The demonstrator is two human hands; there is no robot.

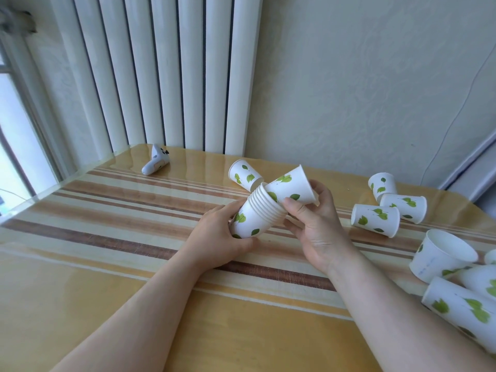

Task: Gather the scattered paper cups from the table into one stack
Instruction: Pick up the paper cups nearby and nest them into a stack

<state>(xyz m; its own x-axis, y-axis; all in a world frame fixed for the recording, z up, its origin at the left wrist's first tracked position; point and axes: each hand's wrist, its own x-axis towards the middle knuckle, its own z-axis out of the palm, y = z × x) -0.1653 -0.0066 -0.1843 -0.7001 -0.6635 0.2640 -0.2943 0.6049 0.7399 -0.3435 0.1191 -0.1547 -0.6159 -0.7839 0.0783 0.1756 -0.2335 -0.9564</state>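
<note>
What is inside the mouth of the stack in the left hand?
The stack, held tilted by the left hand, has one leaf-print cup going in base first, gripped by the right hand. That cup's base and the stack's interior are covered.

Left hand (pixel 222 232) and right hand (pixel 314 224) both gripping.

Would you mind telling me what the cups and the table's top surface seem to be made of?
The stack of cups looks like matte white paper printed with green leaves, with thin rolled rims. The table carries a striped cloth, apparently under a clear glossy sheet, glass or plastic, judging by the reflections.
</note>
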